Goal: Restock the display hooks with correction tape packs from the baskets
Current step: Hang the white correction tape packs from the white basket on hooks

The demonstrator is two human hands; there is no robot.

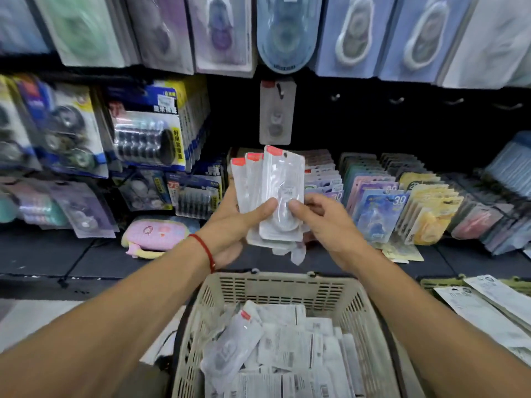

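Note:
My left hand (230,225) grips a fanned stack of white correction tape packs (253,179) with red top tabs, held upright in front of the display wall. My right hand (327,225) pinches the front pack (284,179) of that stack with thumb and fingers. One pack of the same kind (277,113) hangs alone on a hook above the stack. To its right, a row of bare display hooks (396,100) sticks out of the dark back wall. Below my arms stands a beige basket (287,285) holding several more packs (287,349), mostly face down.
Blue and purple tape packs (284,33) hang in the top row. Blue-yellow packs (149,124) hang at left. Coloured packs (379,208) stand in rows on the shelf at right, a pink pouch (155,234) lies at left. A second basket (488,297) with packs sits at far right.

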